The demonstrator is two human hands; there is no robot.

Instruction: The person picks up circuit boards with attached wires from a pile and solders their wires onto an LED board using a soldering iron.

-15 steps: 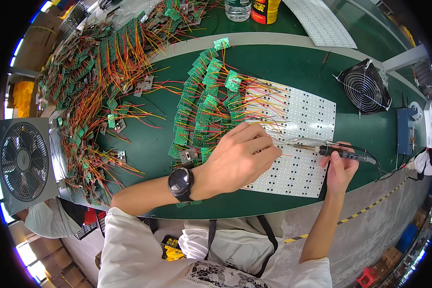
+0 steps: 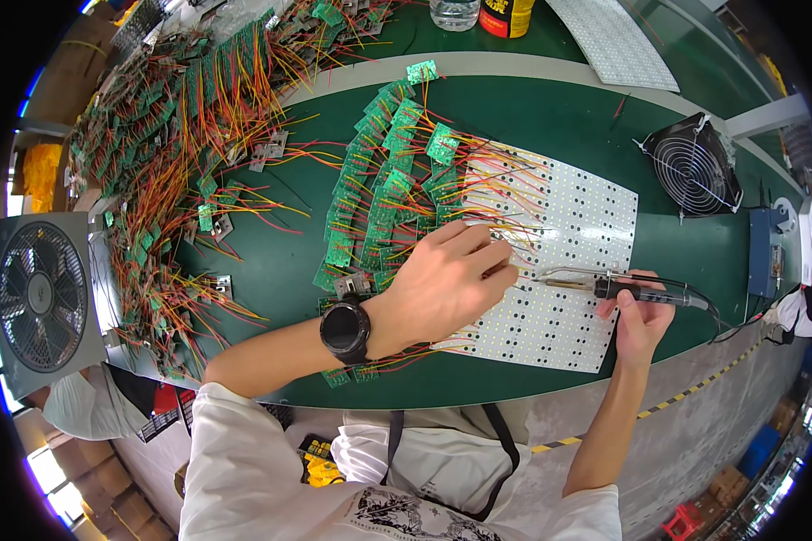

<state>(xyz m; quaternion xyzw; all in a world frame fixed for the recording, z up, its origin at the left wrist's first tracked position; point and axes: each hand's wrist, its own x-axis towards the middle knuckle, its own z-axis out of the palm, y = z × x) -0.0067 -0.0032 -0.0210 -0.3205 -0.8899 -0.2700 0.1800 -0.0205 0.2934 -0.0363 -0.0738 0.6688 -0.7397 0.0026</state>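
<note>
My right hand (image 2: 639, 317) grips a soldering iron (image 2: 645, 293) with a black handle and a thin metal tube running alongside its shaft. The iron's tip points left, close to the fingertips of my left hand (image 2: 449, 287). Those fingers are pinched around a thin wire, most of which the hand covers. Beneath both hands lies a white LED panel sheet (image 2: 568, 329) dotted with small lights and dark spots. Rows of green circuit boards (image 2: 381, 203) with red, yellow and black wires overlap its left side, the wire ends resting on the sheet.
A large heap of wired circuit boards (image 2: 167, 135) fills the table's left. A black fan (image 2: 692, 167) and a blue box-shaped unit (image 2: 764, 252) stand at the right. Behind are a clear bottle (image 2: 454, 13), a yellow-red can (image 2: 505, 16) and another white panel (image 2: 613, 41). A grey fan (image 2: 41, 293) is far left.
My left hand has shifted slightly left, still pinched. The soldering iron has moved a little left with its tip nearer those fingers. The whole view has tilted slightly.
</note>
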